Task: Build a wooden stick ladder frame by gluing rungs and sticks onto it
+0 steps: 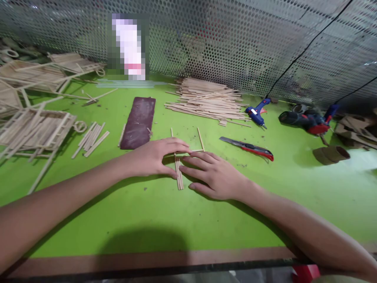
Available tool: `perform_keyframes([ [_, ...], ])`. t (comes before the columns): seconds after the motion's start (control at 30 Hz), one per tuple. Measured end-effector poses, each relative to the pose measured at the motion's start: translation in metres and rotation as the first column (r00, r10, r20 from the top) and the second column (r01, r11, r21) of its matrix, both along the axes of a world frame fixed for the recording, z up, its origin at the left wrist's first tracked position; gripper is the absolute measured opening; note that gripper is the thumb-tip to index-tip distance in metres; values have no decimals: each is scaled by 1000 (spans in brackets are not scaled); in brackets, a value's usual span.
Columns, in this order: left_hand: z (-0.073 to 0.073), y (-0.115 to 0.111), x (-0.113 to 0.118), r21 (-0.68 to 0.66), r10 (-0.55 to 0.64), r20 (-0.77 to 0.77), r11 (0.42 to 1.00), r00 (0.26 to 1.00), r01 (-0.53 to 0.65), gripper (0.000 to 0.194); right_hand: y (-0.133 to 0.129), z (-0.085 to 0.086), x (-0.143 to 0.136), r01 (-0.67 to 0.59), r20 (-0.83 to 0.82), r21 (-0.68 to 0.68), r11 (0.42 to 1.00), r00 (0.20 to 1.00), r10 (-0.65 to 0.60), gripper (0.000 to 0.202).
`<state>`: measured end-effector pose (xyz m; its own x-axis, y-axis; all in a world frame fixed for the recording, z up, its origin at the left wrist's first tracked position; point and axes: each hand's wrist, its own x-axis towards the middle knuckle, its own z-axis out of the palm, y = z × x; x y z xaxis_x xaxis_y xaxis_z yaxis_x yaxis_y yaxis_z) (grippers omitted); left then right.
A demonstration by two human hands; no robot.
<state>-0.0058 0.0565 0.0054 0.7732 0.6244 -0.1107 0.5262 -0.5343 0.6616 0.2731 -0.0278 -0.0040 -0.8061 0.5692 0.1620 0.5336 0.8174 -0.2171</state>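
Near the middle of the green table point(141, 220), a small frame of thin wooden sticks point(200, 139) lies flat, with two uprights pointing away from me. A few short sticks point(179, 179) lie side by side below it. My left hand point(156, 157) arches over the left part, thumb and fingers apart, its thumb touching the left edge of the short sticks. Flat on the table to the right, my right hand point(215, 175) has its fingers spread, their tips at the right edge of the sticks and by the frame's crosspiece. Neither hand is closed round anything.
Behind are sandpaper point(138, 122), a stick pile point(209, 98) and a blue glue gun point(257, 112). A utility knife point(249, 148) lies right, before a power tool point(306, 119) and a brown tube point(331, 154). Wooden frames point(35, 131) and loose sticks point(91, 137) occupy the left.
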Motion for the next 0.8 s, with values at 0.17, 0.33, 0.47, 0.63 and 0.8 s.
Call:
perform_keyframes([
  [0.17, -2, 0, 0, -2, -17, 9, 1000, 1000, 17, 77, 0, 2, -1, 12, 13, 14, 1000, 1000, -12, 55],
  [0.33, -6, 1, -1, 18, -34, 30, 999, 999, 34, 79, 1, 3, -1, 3, 25, 7, 1000, 1000, -3, 54],
  [0.47, -5, 1, -2, 47, -62, 44, 997, 997, 60, 75, 0, 3, -1, 5, 23, -4, 1000, 1000, -5, 54],
  [0.63, -7, 1, -2, 34, -38, 26, 999, 999, 37, 67, 0, 3, 0, 1, 5, -11, 1000, 1000, -1, 53],
  [0.8, -11, 3, -2, 42, -15, 24, 999, 1000, 14, 72, 0, 3, 0, 0, -3, -5, 1000, 1000, 0, 53],
])
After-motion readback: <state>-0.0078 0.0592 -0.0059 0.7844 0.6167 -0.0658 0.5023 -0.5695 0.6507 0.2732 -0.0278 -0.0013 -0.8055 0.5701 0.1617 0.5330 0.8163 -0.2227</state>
